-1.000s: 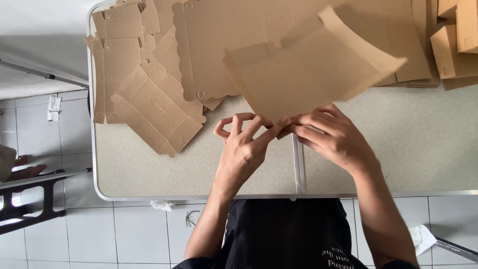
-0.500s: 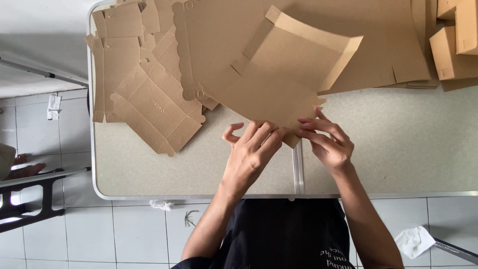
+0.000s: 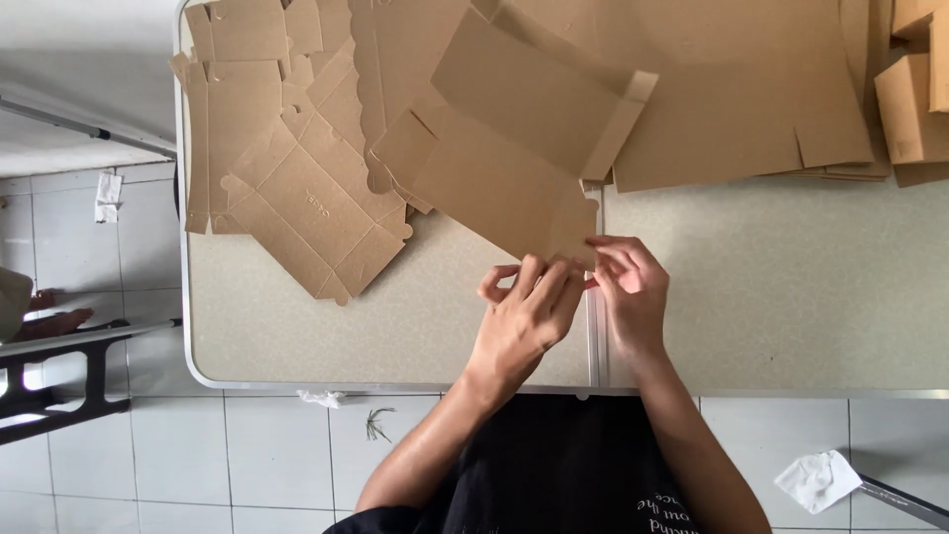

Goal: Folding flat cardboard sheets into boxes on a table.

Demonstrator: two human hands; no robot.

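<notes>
Holding a flat cardboard box blank [image 3: 504, 168] w/ both hands over the speckled table [image 3: 791, 287], near its front edge. Left hand [image 3: 524, 321] reaching up from below, fingers [image 3: 542, 282] lying close together against the blank's near corner, thumb curling apart at the left side. Right hand [image 3: 628, 292] pinching the same corner btw. thumb and fingertips, just beside the left hand, the two nearly touching. Blank tilting up and away from the hands, one long flap standing raised along its far right edge, the rest spreading to upper left. Lying under and behind it: a heap of more flat blanks [image 3: 297, 188] at the table's left part, overlapping each other, and a large stack of cardboard sheets [image 3: 751, 99] at the far right part. Showing at the top right corner some folded boxes [image 3: 914, 99]. On the tiled floor [image 3: 247, 455], a crumpled white paper [image 3: 816, 480] at right, a dark metal frame [image 3: 59, 376] at left.
</notes>
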